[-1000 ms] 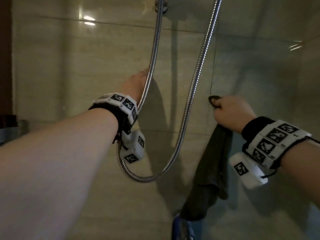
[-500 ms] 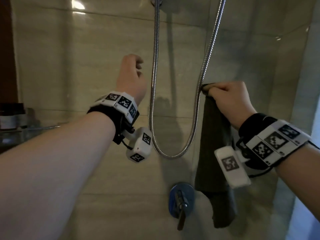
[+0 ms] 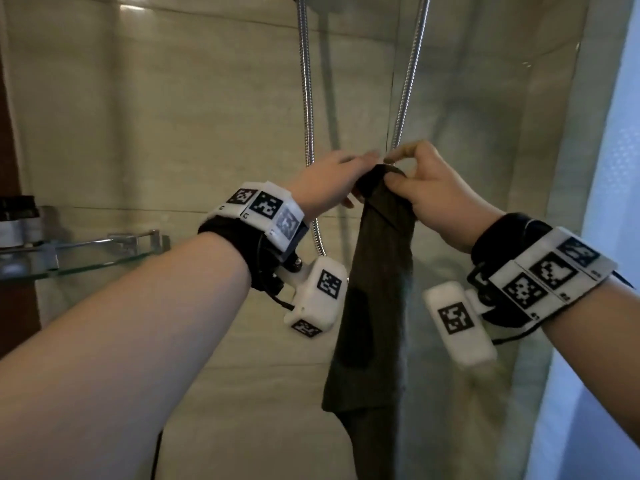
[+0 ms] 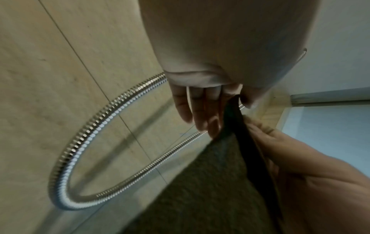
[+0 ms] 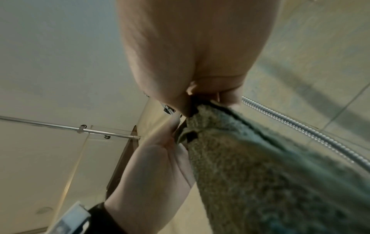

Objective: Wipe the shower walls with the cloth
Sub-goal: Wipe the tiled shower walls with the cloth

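Observation:
A dark grey-green cloth (image 3: pixel 377 289) hangs long and narrow in front of the beige tiled shower wall (image 3: pixel 173 133). My right hand (image 3: pixel 398 171) pinches its top edge between thumb and fingers. My left hand (image 3: pixel 360 178) has come in from the left and takes the same top edge, fingers stretched over it and thumb beneath. In the left wrist view the cloth (image 4: pixel 210 190) runs out between the left thumb and fingers (image 4: pixel 200 114). The right wrist view shows the cloth (image 5: pixel 270 174) bunched at the right fingertips (image 5: pixel 230 98), with the left palm (image 5: pixel 160 158) against it.
A metal shower hose (image 3: pixel 306 98) hangs in a loop on the wall just behind both hands. A glass shelf (image 3: pixel 86 258) with dark bottles (image 3: pixel 17 216) juts out at the left. A glass panel (image 3: pixel 485 133) stands to the right.
My left hand dropped from beside the hose and moved right onto the cloth's top edge. My right hand kept hold of the cloth and shifted slightly. The view tilted upward.

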Demonstrator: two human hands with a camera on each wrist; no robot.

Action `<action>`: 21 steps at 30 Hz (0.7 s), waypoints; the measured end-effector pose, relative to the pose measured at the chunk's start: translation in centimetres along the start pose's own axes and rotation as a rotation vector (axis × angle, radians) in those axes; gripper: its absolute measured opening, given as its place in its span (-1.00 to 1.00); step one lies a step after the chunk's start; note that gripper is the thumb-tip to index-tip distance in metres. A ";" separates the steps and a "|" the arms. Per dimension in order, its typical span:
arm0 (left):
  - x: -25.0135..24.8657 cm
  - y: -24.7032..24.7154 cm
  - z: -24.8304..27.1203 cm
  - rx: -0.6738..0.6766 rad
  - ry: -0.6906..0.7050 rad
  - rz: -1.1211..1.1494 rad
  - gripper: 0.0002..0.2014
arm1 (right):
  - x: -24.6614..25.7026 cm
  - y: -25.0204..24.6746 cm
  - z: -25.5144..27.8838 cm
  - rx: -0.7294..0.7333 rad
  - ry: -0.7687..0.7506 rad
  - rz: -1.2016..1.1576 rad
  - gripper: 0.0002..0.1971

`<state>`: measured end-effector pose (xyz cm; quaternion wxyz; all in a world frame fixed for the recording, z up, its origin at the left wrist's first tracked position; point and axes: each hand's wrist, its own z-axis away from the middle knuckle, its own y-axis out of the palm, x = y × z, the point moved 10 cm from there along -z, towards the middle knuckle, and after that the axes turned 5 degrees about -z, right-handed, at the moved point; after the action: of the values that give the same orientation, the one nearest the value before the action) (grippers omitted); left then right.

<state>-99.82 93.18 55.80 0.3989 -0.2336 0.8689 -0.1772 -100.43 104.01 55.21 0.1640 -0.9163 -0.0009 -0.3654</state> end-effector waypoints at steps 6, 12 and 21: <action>0.2 0.3 0.7 -0.026 0.053 -0.048 -0.83 | -1.9 -0.8 1.1 0.010 0.098 -0.062 -0.80; 2.8 0.7 0.6 -0.091 -0.134 0.186 -0.77 | -4.5 -1.8 2.3 0.049 0.177 0.000 -0.86; 2.2 3.3 1.1 0.073 -0.214 0.410 -0.75 | -4.4 -3.0 1.8 0.016 0.217 -0.410 -0.86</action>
<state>-101.12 94.58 52.09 0.5247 -0.0551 0.8439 -0.0977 -102.78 107.91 51.96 0.0926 -0.8509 -0.1724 -0.4876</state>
